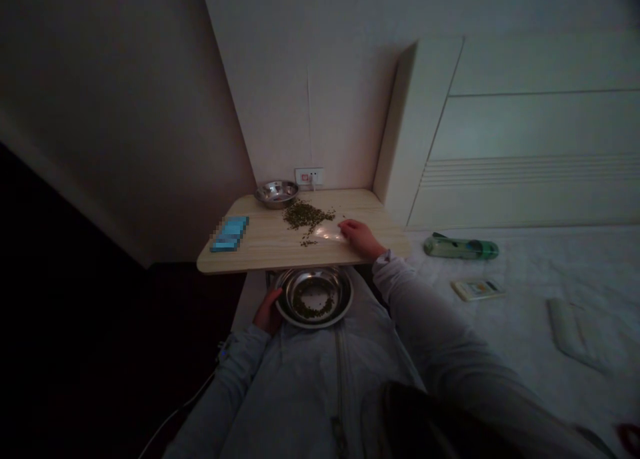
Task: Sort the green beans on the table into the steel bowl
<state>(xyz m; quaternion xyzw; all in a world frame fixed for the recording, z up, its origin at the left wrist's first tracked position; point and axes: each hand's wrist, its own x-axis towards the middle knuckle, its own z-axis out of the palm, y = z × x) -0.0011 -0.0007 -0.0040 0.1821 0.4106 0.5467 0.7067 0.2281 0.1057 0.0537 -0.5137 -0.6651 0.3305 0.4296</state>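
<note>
My left hand [267,312] grips the left rim of a steel bowl [339,307] held just below the front edge of a small wooden table [270,249]; some green beans lie in the bowl. My right hand [359,235] rests on the tabletop, fingers curled against a clear plastic sheet [327,231] beside a pile of small green beans [304,215].
A second steel bowl [277,193] stands at the table's back edge, below a wall socket [309,175]. A blue packet [230,233] lies at the table's left. On the bed at right lie a green bottle [460,247], a phone-like item [477,289] and a white remote [570,329].
</note>
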